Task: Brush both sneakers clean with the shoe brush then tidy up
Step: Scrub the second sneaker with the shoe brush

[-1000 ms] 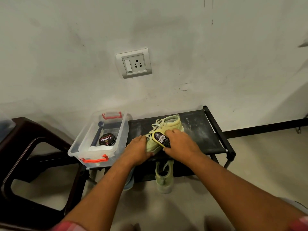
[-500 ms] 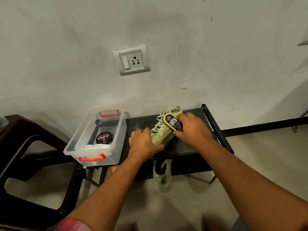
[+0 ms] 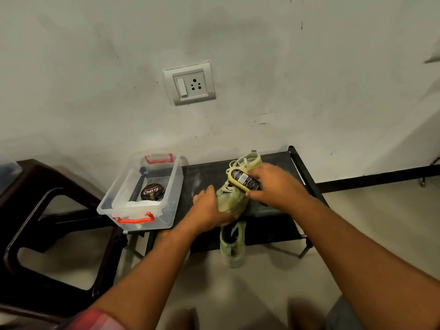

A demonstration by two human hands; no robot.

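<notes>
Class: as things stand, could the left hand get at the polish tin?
Probably yes: the polish tin lies in the lidless box just beside the left hand, which must first release the sneaker.

place: home room — evidence: scuffed wall | wall socket (image 3: 189, 83) | shoe rack (image 3: 302, 167) | plastic chair (image 3: 35, 210)

sneaker (image 3: 232, 201): pale green, on rack (image 3: 204, 175) | shoe brush (image 3: 245, 181): atop it | second sneaker (image 3: 232, 251): below

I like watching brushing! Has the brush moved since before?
Yes. The shoe brush in the right hand slid up the sneaker toward the wall, farther from the front of the rack.
</notes>
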